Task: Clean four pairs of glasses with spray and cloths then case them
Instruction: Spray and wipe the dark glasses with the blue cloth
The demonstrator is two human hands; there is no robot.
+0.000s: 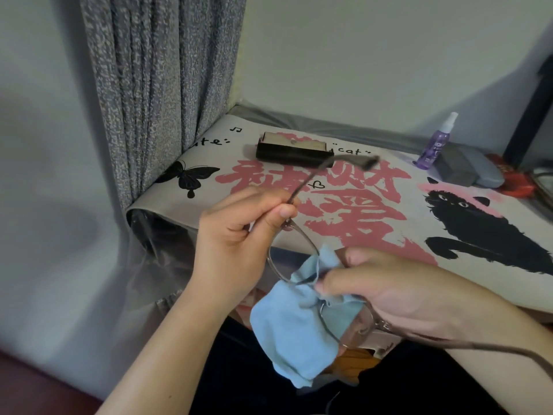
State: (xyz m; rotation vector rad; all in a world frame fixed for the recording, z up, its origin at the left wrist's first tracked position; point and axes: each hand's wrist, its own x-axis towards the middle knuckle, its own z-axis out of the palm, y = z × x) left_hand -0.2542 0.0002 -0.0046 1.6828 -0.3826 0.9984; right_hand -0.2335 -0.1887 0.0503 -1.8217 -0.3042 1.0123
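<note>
A pair of glasses (294,232) with a thin brownish frame is held over my lap in front of the table edge. My left hand (239,235) pinches the frame at the hinge of one temple arm, which juts up and to the right. My right hand (389,289) presses a light blue cloth (296,333) around the lens nearest it; the other temple arm runs off to the lower right under that wrist. A purple spray bottle (435,145) stands at the table's far right. An open dark glasses case (294,151) lies at the back centre.
A cat-print mat (449,223) covers the table. A grey cloth block on a grey-blue case (466,170) and a red object (516,182) lie at the far right by the spray. A grey curtain (155,85) hangs at the left, the wall behind.
</note>
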